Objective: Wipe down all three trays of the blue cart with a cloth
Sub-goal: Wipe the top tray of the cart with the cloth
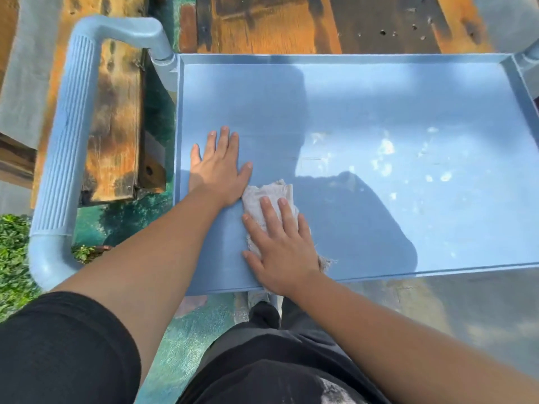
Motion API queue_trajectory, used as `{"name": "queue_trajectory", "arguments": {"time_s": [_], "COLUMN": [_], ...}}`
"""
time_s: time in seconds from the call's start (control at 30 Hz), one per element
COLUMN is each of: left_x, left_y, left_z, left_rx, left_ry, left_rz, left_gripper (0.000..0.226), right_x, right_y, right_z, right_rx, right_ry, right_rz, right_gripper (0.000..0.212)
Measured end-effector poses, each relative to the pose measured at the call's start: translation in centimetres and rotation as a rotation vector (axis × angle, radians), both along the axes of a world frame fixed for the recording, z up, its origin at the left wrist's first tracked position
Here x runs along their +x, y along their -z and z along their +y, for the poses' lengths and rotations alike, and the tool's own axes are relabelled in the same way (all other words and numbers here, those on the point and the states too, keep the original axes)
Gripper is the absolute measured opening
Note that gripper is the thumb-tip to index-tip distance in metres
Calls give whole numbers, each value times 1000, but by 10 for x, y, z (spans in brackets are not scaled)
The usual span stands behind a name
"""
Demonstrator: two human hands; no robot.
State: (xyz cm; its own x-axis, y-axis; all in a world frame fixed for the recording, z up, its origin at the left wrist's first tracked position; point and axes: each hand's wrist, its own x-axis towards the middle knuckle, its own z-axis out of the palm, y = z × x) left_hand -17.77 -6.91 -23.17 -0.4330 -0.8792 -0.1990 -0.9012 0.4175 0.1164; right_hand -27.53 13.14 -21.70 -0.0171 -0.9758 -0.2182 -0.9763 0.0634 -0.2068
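Note:
The blue cart's top tray (364, 91) fills the middle of the head view, seen from above. My left hand (218, 167) lies flat on the tray's near left part, fingers straight and spread. Just right of it, my right hand (280, 246) presses flat on a pale grey cloth (269, 192) near the tray's front edge; the cloth's far end sticks out past my fingertips. Whitish smudges (385, 158) speckle the right half of the tray. The lower trays are hidden under the top one.
The cart's ribbed blue handle (64, 158) curves round on the left. Weathered wooden planks (116, 126) lie beyond and to the left, over green-painted ground (180, 345). Green plants (11, 258) sit at the far left. My dark trousers are below the tray.

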Motion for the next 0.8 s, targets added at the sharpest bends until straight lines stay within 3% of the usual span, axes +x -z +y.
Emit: {"name": "queue_trajectory", "arguments": {"time_s": [0.13,0.5,0.6,0.8], "left_x": [3,-8,-35,-73], "left_y": [5,-7,-16,-9], "left_z": [-4,4,7,23], "left_rx": [-18,61,111,50], "left_ry": [-5,-15,-98,136], "left_rz": [6,-117,-39,-30], "left_gripper": [80,61,59,69], "right_x": [-2,-88,-88,-89], "right_y": [-2,-3,-5,0], "right_z": [-4,25,20,7], "right_rx": [0,28,-4,-84], "right_ry": [-1,212,195,262], "right_rz": [0,65,57,40], "right_gripper": [66,71,73,74]}}
